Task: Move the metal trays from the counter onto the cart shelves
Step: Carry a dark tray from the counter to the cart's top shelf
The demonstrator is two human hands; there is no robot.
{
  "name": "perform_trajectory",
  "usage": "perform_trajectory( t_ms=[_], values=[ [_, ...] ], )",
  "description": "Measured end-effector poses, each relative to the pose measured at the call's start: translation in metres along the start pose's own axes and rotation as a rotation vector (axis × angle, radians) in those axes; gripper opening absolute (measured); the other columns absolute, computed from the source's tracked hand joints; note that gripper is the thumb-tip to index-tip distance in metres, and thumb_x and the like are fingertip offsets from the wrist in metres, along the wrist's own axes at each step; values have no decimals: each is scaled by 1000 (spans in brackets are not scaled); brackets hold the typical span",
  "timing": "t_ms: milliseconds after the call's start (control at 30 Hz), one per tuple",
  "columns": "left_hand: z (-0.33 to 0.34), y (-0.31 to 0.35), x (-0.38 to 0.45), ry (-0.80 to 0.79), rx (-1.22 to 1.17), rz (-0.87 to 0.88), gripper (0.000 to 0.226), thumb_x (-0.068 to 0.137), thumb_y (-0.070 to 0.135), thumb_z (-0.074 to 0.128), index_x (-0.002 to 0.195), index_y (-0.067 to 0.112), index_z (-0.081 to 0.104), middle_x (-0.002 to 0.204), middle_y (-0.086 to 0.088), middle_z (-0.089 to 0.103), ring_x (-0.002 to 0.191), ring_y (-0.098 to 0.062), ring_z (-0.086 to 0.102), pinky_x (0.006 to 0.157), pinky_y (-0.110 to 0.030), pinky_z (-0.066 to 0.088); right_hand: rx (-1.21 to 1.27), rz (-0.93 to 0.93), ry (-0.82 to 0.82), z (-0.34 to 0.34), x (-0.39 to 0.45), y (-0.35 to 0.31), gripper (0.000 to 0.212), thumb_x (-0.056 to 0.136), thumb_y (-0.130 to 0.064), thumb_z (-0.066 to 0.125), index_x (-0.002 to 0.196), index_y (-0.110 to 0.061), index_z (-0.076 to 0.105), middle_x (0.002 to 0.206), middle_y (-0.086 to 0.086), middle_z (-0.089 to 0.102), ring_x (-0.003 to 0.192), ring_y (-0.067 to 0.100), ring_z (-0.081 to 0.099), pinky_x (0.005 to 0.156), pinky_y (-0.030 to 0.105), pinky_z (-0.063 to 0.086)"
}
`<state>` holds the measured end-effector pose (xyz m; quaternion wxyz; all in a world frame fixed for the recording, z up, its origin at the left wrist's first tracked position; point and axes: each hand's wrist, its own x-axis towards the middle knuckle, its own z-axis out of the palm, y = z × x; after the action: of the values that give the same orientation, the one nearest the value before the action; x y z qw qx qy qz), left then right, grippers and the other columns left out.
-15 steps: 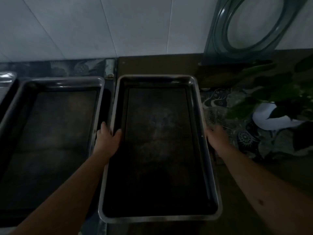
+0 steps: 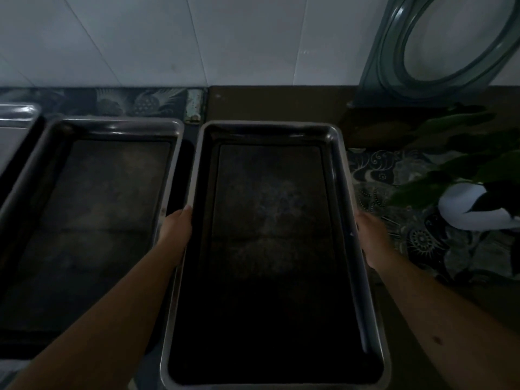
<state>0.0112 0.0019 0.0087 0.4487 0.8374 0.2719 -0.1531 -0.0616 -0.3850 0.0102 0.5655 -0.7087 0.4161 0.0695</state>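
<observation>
Since the earlier frame, the left hand [image 2: 176,230] has been shifted so its thumb no longer hooks over the rim. Both long edges of the metal tray [image 2: 342,164] are gripped, the right hand [image 2: 371,237] at the opposite side, fingers hidden beneath. It sits on the worktop [image 2: 281,105] beside a second tray [image 2: 168,170].

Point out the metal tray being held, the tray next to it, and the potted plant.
held metal tray [image 2: 342,175], head view, right rim.
neighbouring metal tray [image 2: 112,125], head view, far rim.
potted plant [image 2: 461,212], head view, white pot's side.
</observation>
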Motion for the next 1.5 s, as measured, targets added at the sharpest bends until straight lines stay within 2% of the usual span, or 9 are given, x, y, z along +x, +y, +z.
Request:
perform_trajectory(
  t_ms=[100, 200, 300, 467, 733, 933, 1133, 1267, 1500],
  values=[
    [-15, -1, -18, -37, 44, 91, 37, 102, 28, 35, 78, 11, 58, 84, -14, 63, 79, -31, 61, 63, -34, 44, 4, 32, -20, -11, -14, -6, 24, 94, -32, 52, 81, -16, 65, 86, 13, 62, 79, 28, 60, 64, 33, 44],
    [-34, 0, -39, -16, -53, 87, 41, 101, 35, 42, 85, 7, 66, 83, -12, 66, 80, -29, 63, 72, -34, 50, -23, -32, -28, -23, -32, -17, 30, 93, -36, 52, 78, -15, 67, 77, 13, 65, 69, 28, 63, 58, 31, 46],
    [-51, 0, -56, 22, -79, 129, 43, 100, 39, 44, 80, 10, 68, 79, -9, 67, 75, -25, 64, 63, -25, 48, -57, -132, -16, -26, -51, -30, 31, 92, -37, 51, 74, -20, 70, 75, 11, 69, 66, 26, 67, 54, 28, 49],
    [-74, -25, -96, 26, -213, 49, 43, 97, 45, 49, 83, 12, 74, 79, -14, 74, 76, -31, 71, 68, -38, 56, -111, -204, -22, -24, -77, -30, 37, 92, -37, 48, 91, -5, 66, 90, 25, 65, 82, 39, 64, 69, 38, 48],
    [-138, -76, -136, 169, -267, 54, 32, 100, 34, 50, 91, 14, 73, 71, -2, 72, 68, -17, 70, 57, -25, 48, -152, -249, -153, 27, -116, -41, 28, 91, -33, 51, 72, -19, 67, 66, 4, 66, 62, 21, 64, 55, 30, 45],
    [-210, -178, -208, 388, -395, -94, 28, 96, 38, 54, 86, 22, 74, 72, 3, 74, 60, -9, 69, 54, -24, 47, -308, -479, -400, 116, -178, -46, 22, 94, -31, 49, 73, -30, 56, 77, -5, 59, 66, 8, 54, 60, 22, 43],
    [-274, -316, -343, 748, -601, -239, 27, 97, 28, 55, 81, 16, 73, 64, 1, 69, 58, -12, 63, 56, -26, 46, -635, -779, -751, 231, -304, -13, 18, 93, -14, 52, 87, -5, 66, 86, 17, 64, 77, 28, 59, 69, 36, 46],
    [-281, -406, -465, 980, -596, -389, 42, 100, 31, 52, 66, 12, 68, 59, -1, 65, 58, -14, 59, 54, -26, 44, -767, -825, -946, 291, -404, 36, 31, 94, -20, 47, 73, -2, 61, 79, 19, 62, 66, 25, 53, 54, 28, 40],
    [-252, -501, -617, 1138, -758, -576, 48, 97, 48, 49, 78, 12, 75, 71, -6, 75, 66, -22, 72, 57, -33, 52, -886, -997, -1238, 348, -539, 125, 19, 97, -29, 47, 90, -16, 59, 95, 9, 60, 90, 21, 53, 82, 34, 40]
  ],
)
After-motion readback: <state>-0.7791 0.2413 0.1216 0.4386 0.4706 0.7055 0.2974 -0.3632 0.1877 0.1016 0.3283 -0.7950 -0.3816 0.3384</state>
